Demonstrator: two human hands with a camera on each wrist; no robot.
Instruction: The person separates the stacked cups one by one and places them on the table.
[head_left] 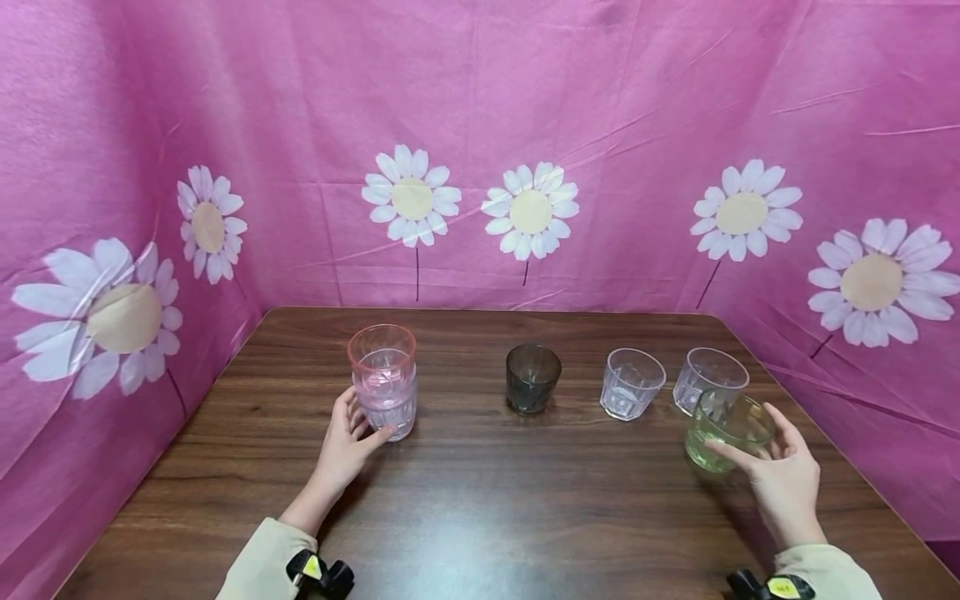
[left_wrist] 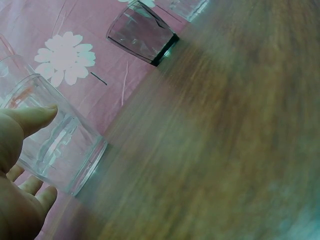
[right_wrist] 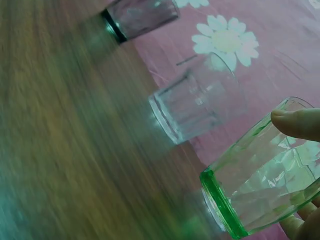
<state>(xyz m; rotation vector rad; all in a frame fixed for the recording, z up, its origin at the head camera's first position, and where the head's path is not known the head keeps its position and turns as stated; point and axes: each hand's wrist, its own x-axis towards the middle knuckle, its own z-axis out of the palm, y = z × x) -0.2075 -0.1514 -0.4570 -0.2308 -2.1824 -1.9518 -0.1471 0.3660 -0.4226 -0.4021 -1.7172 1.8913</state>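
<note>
On the left of the head view, a pink-rimmed glass [head_left: 381, 348] sits nested in a clear glass [head_left: 397, 414]. My left hand [head_left: 345, 450] holds the clear glass low down, thumb in front and fingers round the far side. The thumb also shows against the clear wall [left_wrist: 65, 150] in the left wrist view. At the right, my right hand [head_left: 789, 483] grips a green glass [head_left: 708, 437] between thumb and fingers, its mouth up. The green base [right_wrist: 220, 205] shows close over the table in the right wrist view. Part of a clear glass [head_left: 693, 379] is hidden behind it.
A dark grey glass [head_left: 532, 383] stands upright mid-table. Another clear glass [head_left: 632, 385] is between it and the glass behind the green one. The brown wood table [head_left: 480, 475] is bordered by a pink cloth [head_left: 465, 100] with white daisies.
</note>
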